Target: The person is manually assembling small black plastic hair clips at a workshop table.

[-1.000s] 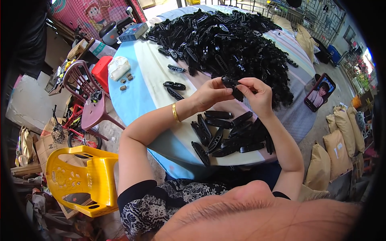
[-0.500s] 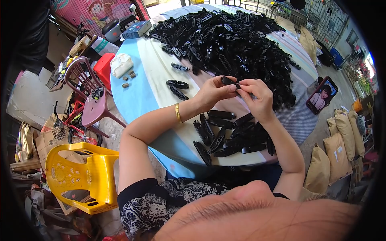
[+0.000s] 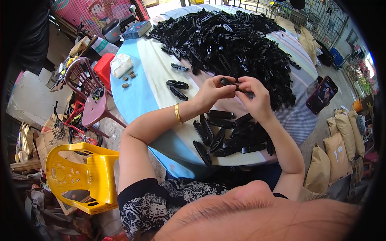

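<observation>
Over the near part of the table my left hand (image 3: 216, 90) pinches one end of a long, narrow black plastic piece (image 3: 227, 81) between thumb and fingers. My right hand (image 3: 256, 97) closes on the other end, so both hands meet around it. Fingers cover much of the piece, and its exact kind does not show. Below my hands lies a small group of black oval plastic pieces (image 3: 218, 139), some with openwork shapes. Beyond my hands rises a large heap of black plastic pieces (image 3: 225, 44). Two loose black pieces (image 3: 177, 84) rest left of my wrist.
The round table has a striped cloth (image 3: 159, 76). A phone (image 3: 321, 94) leans against a cup at its right edge. A white packet (image 3: 121, 65) and a dark box (image 3: 136, 29) sit on the left. A yellow chair (image 3: 94, 176), pink chair (image 3: 96, 108) and brown sacks (image 3: 337, 154) stand around.
Both hands keep their grip and shift only slightly; my right fingers curl a little nearer my left around the black piece. The picture on the phone screen differs.
</observation>
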Demonstrator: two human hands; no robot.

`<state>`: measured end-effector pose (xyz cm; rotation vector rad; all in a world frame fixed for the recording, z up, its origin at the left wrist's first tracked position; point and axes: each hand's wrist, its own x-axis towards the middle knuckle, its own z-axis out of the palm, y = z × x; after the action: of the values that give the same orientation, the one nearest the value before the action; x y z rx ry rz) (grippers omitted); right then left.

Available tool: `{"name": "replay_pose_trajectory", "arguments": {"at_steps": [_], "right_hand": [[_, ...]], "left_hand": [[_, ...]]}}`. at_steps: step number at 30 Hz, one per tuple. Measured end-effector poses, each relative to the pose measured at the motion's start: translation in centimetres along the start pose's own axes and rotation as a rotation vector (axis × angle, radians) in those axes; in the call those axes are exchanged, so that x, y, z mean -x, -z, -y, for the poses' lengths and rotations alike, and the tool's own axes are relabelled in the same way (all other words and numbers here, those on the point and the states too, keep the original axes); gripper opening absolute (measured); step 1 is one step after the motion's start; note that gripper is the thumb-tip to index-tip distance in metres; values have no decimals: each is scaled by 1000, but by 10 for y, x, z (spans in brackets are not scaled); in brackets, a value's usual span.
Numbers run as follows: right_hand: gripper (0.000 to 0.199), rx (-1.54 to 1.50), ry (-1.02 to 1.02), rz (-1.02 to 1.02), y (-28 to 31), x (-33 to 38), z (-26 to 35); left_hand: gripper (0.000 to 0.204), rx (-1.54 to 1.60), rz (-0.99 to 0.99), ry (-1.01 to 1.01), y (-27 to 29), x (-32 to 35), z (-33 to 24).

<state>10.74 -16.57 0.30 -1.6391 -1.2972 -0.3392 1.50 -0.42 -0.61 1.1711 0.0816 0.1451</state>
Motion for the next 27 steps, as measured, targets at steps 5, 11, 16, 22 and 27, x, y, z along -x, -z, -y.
{"name": "replay_pose_trajectory", "arguments": {"at_steps": [5, 11, 16, 22, 27], "right_hand": [[31, -585, -555, 301, 6, -4, -2], [35, -620, -454, 306, 6, -4, -14], [29, 133, 220, 376, -2, -9, -25], [17, 269, 272, 472, -14, -1, -30], [11, 274, 263, 451, -10, -3, -27]], "left_hand": [[31, -481, 68, -281, -4, 7, -8], [42, -917, 98, -457, -16, 16, -39], [55, -1409, 340, -301, -11, 40, -42], [52, -1660, 167, -451, 34, 60, -56], [57, -1620, 73, -85, 107, 57, -75]]}}
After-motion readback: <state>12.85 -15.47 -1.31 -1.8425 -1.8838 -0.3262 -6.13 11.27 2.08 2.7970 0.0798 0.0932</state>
